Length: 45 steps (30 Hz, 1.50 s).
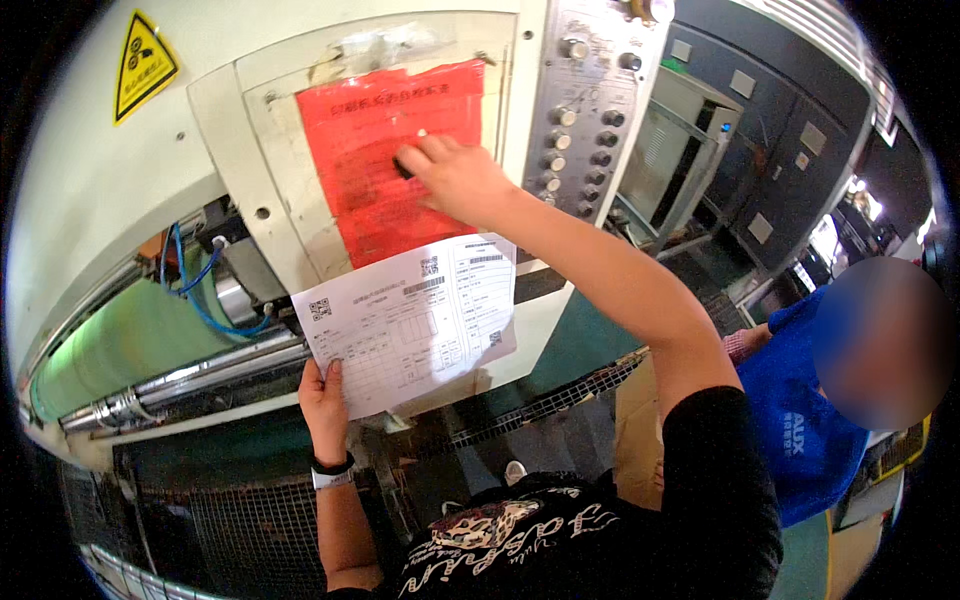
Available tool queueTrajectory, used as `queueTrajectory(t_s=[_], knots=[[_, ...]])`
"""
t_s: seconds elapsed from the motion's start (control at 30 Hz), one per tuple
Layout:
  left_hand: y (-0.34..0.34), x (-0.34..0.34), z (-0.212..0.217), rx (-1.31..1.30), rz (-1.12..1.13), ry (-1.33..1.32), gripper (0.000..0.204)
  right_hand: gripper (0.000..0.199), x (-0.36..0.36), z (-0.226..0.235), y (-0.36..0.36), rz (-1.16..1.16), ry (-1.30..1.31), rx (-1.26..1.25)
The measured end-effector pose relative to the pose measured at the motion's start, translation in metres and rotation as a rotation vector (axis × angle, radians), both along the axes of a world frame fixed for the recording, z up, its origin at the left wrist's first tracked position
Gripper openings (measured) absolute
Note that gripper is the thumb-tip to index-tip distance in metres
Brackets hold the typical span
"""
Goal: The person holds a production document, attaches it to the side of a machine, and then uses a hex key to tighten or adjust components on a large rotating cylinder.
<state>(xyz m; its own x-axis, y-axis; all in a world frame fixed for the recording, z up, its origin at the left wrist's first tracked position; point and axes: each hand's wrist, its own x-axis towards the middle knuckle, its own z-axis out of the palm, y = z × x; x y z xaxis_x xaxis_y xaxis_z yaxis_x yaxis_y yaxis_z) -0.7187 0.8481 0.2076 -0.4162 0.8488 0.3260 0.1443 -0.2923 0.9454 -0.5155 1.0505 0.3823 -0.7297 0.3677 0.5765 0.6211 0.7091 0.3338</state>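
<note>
My left hand point(323, 388) pinches the lower left edge of a white printed form point(410, 320), with the thumb on its face. The sheet carries square codes, barcodes and ruled boxes, and its top edge overlaps the bottom of a red sheet point(350, 180). That red sheet lies flat on a pale machine panel, under clear film. Over its right half, my right hand point(450, 178) has its fingers curled at a small black object point(403, 167). Most of this object is hidden by the fingers, so its kind is unclear.
A control panel point(578, 130) with rows of knobs stands right of the sheets. At left is a green roller point(130, 345) with blue hoses point(190, 290). A yellow warning triangle point(143, 65) marks the housing. Close at right stands a person in blue point(790, 430).
</note>
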Motion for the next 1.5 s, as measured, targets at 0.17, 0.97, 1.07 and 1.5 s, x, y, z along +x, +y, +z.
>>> queueTrajectory(t_s=[0.17,0.97,1.07,1.5], knots=[[0.028,-0.007,-0.003,0.002,-0.132,-0.047,0.028,0.03,-0.019,0.018,0.027,0.003,-0.331,0.111],[0.109,0.002,0.017,0.207,0.015,0.002,0.016,0.036,-0.029,0.056,0.031,0.074,-0.516,-0.143],[0.111,0.004,0.012,0.198,0.019,0.018,0.016,0.035,-0.025,0.044,0.032,0.056,-0.494,-0.105],[0.127,-0.006,-0.001,0.168,-0.01,-0.028,0.013,0.033,-0.016,0.027,0.032,0.122,-0.233,-0.07]])
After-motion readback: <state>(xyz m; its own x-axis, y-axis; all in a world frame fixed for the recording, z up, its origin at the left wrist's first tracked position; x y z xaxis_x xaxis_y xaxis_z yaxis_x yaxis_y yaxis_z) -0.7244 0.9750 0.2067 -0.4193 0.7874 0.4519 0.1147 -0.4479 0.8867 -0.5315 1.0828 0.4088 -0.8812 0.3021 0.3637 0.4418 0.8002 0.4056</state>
